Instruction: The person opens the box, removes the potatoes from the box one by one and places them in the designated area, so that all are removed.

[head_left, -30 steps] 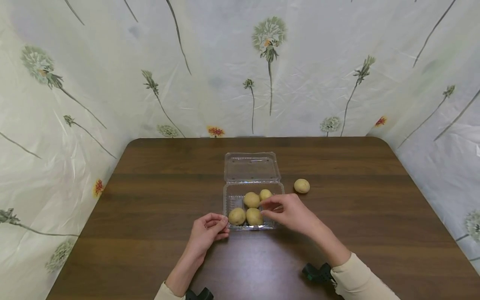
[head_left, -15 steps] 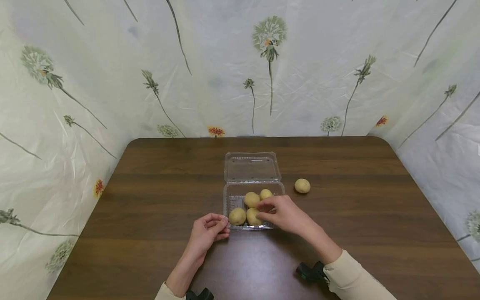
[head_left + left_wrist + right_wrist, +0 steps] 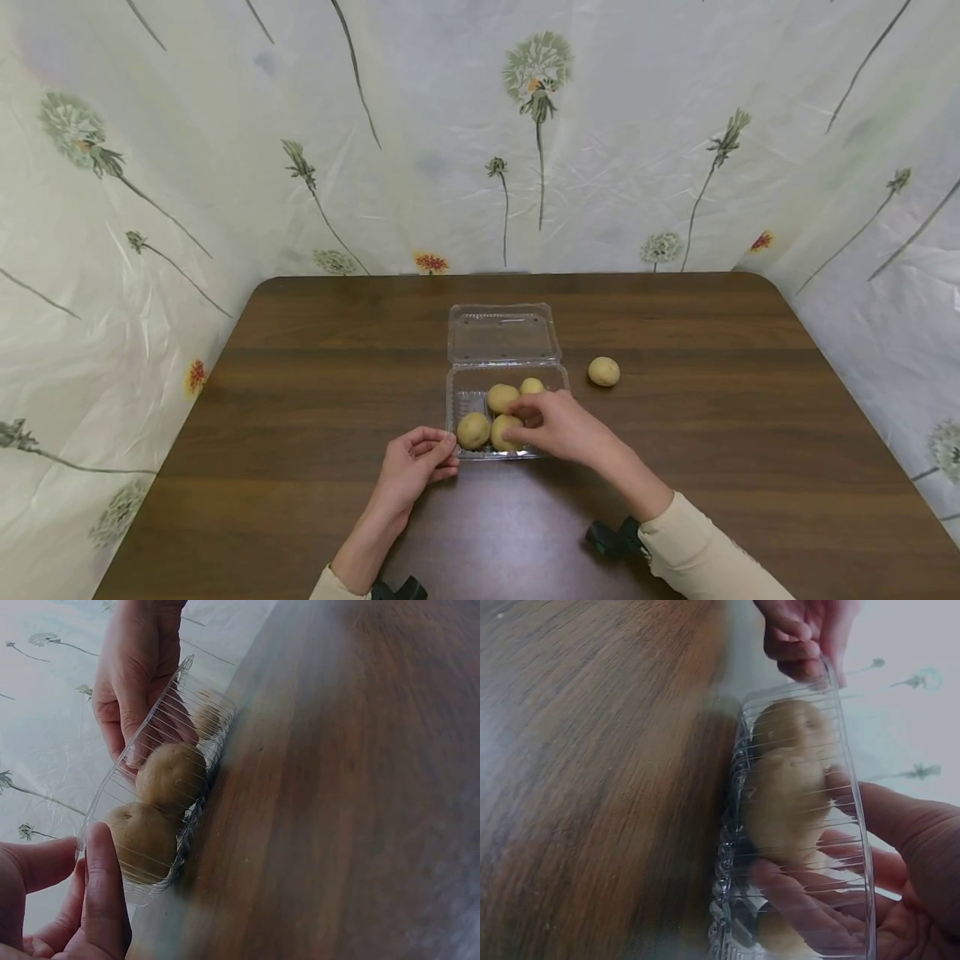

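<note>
A clear plastic clamshell container (image 3: 449, 398) stands on the table with its lid (image 3: 504, 335) folded back and several potatoes inside. My left hand (image 3: 411, 463) pinches the rim at the container's near left corner between thumb and fingers. Reaching in over the right side, my right hand (image 3: 564, 427) has its thumb and fingers round the potato (image 3: 504, 434) in the front row. A second front potato (image 3: 473, 431) sits to its left. Behind are another potato (image 3: 502, 398) and a smaller one (image 3: 532, 386), partly hidden by the right hand.
One loose potato (image 3: 603, 372) lies on the brown wooden table (image 3: 337, 375), right of the container. A white sheet (image 3: 420, 167) with dandelion prints hangs behind the table and along both sides.
My right hand has moved slightly left, further over the container and onto the front potato. My left hand stays on the corner.
</note>
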`<state>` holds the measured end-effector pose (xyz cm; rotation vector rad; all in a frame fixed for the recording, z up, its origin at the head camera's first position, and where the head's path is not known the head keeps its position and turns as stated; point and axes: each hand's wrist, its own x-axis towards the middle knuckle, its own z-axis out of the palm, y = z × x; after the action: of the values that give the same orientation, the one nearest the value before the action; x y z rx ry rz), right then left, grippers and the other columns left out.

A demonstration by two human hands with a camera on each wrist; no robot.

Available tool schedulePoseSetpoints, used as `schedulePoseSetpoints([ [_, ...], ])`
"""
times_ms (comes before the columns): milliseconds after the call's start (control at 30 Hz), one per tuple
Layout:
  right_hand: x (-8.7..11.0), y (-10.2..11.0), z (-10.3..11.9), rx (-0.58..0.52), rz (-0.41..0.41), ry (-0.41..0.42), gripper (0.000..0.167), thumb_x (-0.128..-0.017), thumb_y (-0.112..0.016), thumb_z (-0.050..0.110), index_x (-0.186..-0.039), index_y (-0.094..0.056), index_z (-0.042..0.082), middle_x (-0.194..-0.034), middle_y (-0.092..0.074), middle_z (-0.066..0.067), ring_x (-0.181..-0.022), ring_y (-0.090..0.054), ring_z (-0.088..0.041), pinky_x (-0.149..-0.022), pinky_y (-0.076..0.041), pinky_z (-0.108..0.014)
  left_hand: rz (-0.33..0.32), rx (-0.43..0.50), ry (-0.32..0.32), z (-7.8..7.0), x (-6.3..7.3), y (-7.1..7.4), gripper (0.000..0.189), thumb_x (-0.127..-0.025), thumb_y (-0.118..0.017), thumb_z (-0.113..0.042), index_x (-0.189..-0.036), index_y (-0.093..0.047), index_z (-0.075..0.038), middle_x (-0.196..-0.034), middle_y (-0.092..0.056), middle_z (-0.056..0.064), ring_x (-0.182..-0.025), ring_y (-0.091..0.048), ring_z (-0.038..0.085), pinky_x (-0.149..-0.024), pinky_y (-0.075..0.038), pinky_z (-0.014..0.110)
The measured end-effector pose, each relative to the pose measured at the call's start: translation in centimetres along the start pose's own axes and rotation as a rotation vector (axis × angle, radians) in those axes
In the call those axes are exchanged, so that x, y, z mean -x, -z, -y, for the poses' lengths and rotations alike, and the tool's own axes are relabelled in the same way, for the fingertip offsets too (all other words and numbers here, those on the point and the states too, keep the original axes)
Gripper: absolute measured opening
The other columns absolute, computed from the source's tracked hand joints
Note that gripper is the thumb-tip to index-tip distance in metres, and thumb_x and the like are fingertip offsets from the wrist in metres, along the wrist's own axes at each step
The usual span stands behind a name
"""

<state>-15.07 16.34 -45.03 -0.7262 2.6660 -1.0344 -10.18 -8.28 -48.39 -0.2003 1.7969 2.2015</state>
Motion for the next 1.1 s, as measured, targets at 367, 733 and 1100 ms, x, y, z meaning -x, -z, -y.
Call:
schedulePoseSetpoints([
  [367,-0.2,0.4,-0.1,0.007,0.075,0.035,0.038,-0.09,-0.073,0.027,-0.119,-0.068,0.004,-0.094,-0.069,0.003,-0.07,-0.057,-0.005,-0.064,-0.05,-0.024,-0.001,-0.007,0.001,0.0,-0.01,-0.05,0.025,-0.093,-0.069,-0.01,-0.105,-0.06,0.01,-0.087,-0.065,0.014,-0.075,-0.067,0.018,-0.074,-0.059,0.032],
  [733,-0.48,0.1,0.37,-0.039,0.039,-0.045,0.045,-0.08,-0.083,0.028,-0.116,-0.069,0.006,-0.102,-0.071,-0.001,-0.092,-0.067,-0.015,-0.079,-0.055,-0.033,-0.008,-0.001,0.001,-0.08,-0.03,-0.04,0.024,-0.093,-0.068,-0.009,-0.105,-0.06,0.009,-0.085,-0.065,0.011,-0.075,-0.067,0.018,-0.073,-0.059,0.032],
  [1100,-0.28,0.22,-0.13,-0.028,0.088,0.045,0.045,-0.086,-0.077,0.03,-0.121,-0.065,0.004,-0.117,-0.068,-0.006,-0.101,-0.066,-0.02,-0.085,-0.055,-0.034,-0.001,-0.007,-0.004,0.18,-0.09,0.11,0.026,-0.092,-0.071,-0.012,-0.104,-0.061,0.008,-0.086,-0.066,0.012,-0.075,-0.067,0.018,-0.073,-0.059,0.033],
])
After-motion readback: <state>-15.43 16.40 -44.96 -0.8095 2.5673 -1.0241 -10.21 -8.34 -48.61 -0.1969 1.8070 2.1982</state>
